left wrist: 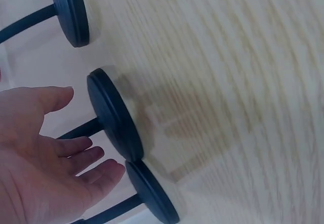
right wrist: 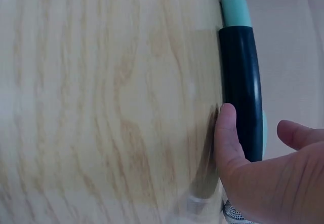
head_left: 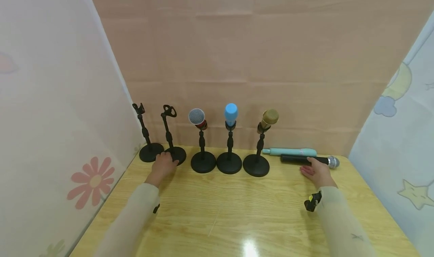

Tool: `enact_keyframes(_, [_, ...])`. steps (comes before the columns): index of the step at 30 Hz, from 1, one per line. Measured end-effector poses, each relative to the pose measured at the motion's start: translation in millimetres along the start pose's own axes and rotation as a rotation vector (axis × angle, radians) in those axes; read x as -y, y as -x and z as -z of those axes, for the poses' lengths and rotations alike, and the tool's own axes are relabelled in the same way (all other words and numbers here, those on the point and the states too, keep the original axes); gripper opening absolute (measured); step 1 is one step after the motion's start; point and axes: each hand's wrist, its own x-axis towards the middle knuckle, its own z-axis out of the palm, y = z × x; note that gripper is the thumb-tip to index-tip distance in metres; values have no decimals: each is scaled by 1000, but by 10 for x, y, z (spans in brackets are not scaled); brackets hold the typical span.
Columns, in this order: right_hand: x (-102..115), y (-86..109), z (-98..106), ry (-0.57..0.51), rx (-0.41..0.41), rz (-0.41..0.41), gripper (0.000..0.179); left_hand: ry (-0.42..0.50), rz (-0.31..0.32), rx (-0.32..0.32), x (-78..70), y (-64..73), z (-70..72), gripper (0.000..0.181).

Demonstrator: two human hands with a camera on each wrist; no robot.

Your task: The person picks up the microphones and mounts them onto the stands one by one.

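My left hand (head_left: pixel 164 164) is at the base of the second black microphone stand (head_left: pixel 169 136) from the left. In the left wrist view, its thumb and loosely bent fingers stand apart, with that stand's round base (left wrist: pixel 115 115) just beyond the fingertips. My right hand (head_left: pixel 320 172) is at a black microphone (head_left: pixel 293 159) with a silver mesh head, lying on its side. The right wrist view shows the thumb and a finger spread to either side of the black handle (right wrist: pixel 242 82), not closed round it. The hand hides part of the handle.
Another stand (head_left: pixel 151 152) without a microphone is at far left. Three stands in the middle hold a silver-and-red microphone (head_left: pixel 197 117), a blue one (head_left: pixel 231 113) and a gold one (head_left: pixel 270 117). A mint-green microphone (head_left: pixel 289 152) lies behind the black one, near the back wall (head_left: pixel 237 53).
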Motion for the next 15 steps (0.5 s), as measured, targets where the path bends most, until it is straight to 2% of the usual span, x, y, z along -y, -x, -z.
enact_keyframes(5, [44, -72, 21, -62, -39, -53, 75, -1, 37, -4, 12, -98, -70, 61])
enact_keyframes(9, [53, -112, -21, -59, -43, -31, 71, -2, 59, -34, 72, -196, -144, 63])
enact_keyframes(15, [53, -190, -77, -105, -127, -20, 80, 8, 88, -53, 113, -270, -212, 68])
